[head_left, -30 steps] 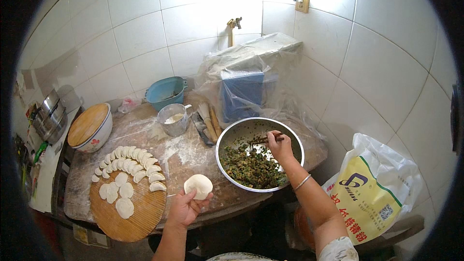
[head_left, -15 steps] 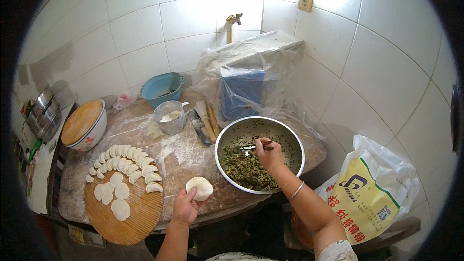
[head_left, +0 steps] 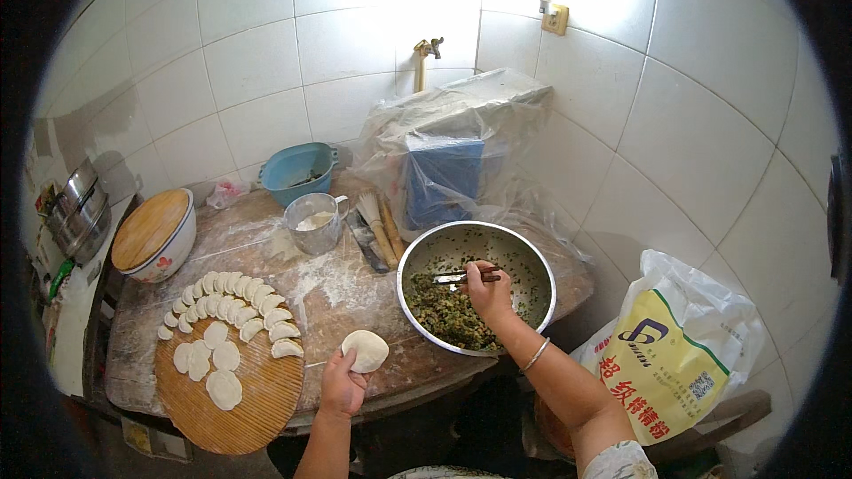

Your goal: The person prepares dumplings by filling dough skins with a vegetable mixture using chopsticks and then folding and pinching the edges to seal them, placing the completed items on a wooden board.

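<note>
At the far left, steel pots (head_left: 78, 213) are stacked beside a lidded bowl (head_left: 158, 235) at the table's edge. A round bamboo board (head_left: 232, 377) is laid near the front left of the floured table (head_left: 355, 279), overhanging its rim; folded dumplings (head_left: 232, 300) are rowed along its upper part and flat wrappers (head_left: 213, 365) lie below them.

A dough wrapper (head_left: 365, 350) is held on the upturned fingers of the left hand (head_left: 342, 383), just above the table's front edge. It is judged to be light, soft and easily torn, best cradled from beneath across the fingers rather than pinched.

Behind, a steel cup (head_left: 313, 223) and a blue basin (head_left: 299, 170) are set near the wall, with brushes (head_left: 380, 229) beside them.

To the right, chopsticks (head_left: 461, 278) are gripped in the closed right hand (head_left: 488, 294) over the green filling (head_left: 444, 312) in a steel bowl (head_left: 532, 253). The filling looks moist and loose, likely to drop if taken in large amounts.

Bare room is found between board and bowl; the bowl sits close to the table's right rim, with a printed sack (head_left: 674, 364) beyond.
</note>
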### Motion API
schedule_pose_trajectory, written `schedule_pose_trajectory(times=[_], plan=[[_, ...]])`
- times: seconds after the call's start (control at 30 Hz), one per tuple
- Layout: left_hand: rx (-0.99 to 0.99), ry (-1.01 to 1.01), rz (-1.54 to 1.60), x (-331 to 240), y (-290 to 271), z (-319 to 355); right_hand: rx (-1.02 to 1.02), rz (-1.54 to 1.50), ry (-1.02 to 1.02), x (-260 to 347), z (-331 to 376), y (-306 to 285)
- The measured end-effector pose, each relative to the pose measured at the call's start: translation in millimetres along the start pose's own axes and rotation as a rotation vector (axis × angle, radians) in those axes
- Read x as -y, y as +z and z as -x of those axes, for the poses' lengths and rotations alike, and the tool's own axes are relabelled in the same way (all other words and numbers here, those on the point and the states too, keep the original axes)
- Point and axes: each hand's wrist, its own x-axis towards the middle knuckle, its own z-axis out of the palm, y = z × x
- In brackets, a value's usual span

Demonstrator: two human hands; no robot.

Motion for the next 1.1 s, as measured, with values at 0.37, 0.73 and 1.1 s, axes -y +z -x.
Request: schedule_pose_trajectory(times=[0.37,0.73,1.1], plan=[[0.001,-0.175,0.341,-3,-2,-2,-0.022,-0.455,0.273,23,21,-3],[0.083,-0.121,0.295,-25,44,-19,-0.042,-0.840,0.485,30,30,-42],[0.164,-0.266,0.248,2,107,-57,0.072,-0.524,-0.236,73,105,-77]])
